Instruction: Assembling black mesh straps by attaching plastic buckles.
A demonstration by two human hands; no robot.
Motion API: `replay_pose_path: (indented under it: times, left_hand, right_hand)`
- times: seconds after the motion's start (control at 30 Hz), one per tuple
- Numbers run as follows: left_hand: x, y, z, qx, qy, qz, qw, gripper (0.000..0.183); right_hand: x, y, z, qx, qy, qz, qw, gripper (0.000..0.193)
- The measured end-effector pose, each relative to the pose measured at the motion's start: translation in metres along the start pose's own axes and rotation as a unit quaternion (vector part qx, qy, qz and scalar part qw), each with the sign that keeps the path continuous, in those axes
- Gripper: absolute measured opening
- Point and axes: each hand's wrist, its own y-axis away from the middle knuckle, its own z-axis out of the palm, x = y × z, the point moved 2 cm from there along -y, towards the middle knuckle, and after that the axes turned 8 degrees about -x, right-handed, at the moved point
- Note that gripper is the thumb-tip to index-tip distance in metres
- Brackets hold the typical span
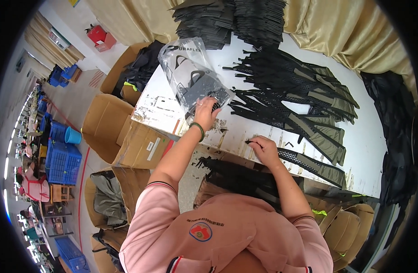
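At the table's near edge, my right hand (265, 151) is closed in a pinch on the narrow black end of a shoulder strap (311, 165). The strap has black mesh and an olive panel and runs off to the right. My left hand (205, 111) is at the near end of a clear plastic bag (185, 68) holding dark grey plastic pieces, perhaps buckles. Its fingers are bent over dark pieces there, and exactly what they grip is partly hidden. Beyond my right hand lies a fanned pile of similar straps (304, 84).
Tall stacks of black flat pieces (259, 22) stand at the back of the white worn table (156, 107). Cardboard boxes (106, 120) crowd the left side, and another box (347, 227) is at the lower right. Black fabric (240, 175) lies below the table edge. Gold curtains (336, 27) hang behind.
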Motion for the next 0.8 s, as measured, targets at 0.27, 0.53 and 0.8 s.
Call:
replay_pose_path:
  times: [0.27,0.53,0.8]
  left_hand:
    - [0.002,0.019,-0.004,0.019,-0.034,-0.006,0.999,0.03]
    - [0.035,0.04,-0.029,0.008,-0.007,-0.077,0.997,0.05]
    - [0.028,0.032,-0.03,-0.062,0.063,-0.155,0.984,0.055]
  right_hand:
    - [0.005,0.002,0.003,-0.001,0.007,-0.006,1.0,0.01]
    - [0.003,0.003,-0.001,-0.01,-0.003,0.004,1.0,0.011]
    - [0.006,-0.006,0.001,0.001,-0.005,-0.008,1.0,0.011]
